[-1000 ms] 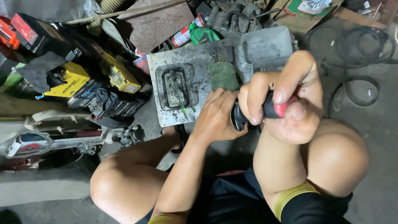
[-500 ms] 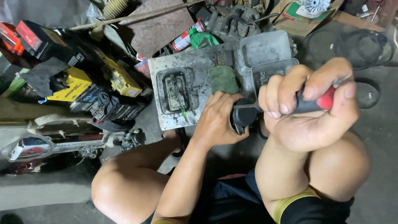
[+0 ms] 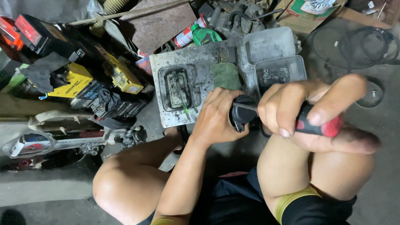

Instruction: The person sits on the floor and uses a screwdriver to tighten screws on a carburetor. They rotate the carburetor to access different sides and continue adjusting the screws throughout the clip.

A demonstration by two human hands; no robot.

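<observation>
My left hand (image 3: 216,118) wraps around a small black part (image 3: 241,112) and holds it above my lap. A screwdriver with a red and black handle (image 3: 318,125) is gripped in my right hand (image 3: 316,114), and its thin metal shaft reaches left into the black part. Both hands hover between my bare knees, just in front of a dirty grey metal plate (image 3: 200,62) on the floor.
On the plate lie a dark rectangular housing (image 3: 177,87) and a green rag (image 3: 227,76). Two grey plastic trays (image 3: 271,43) sit behind. Yellow and black batteries (image 3: 75,81), a spray can (image 3: 187,35), engine parts and coiled cables (image 3: 354,41) crowd the floor around.
My right hand with the screwdriver has swung right and closer to the camera, tilting the handle flatter. The left hand kept its hold on the black part.
</observation>
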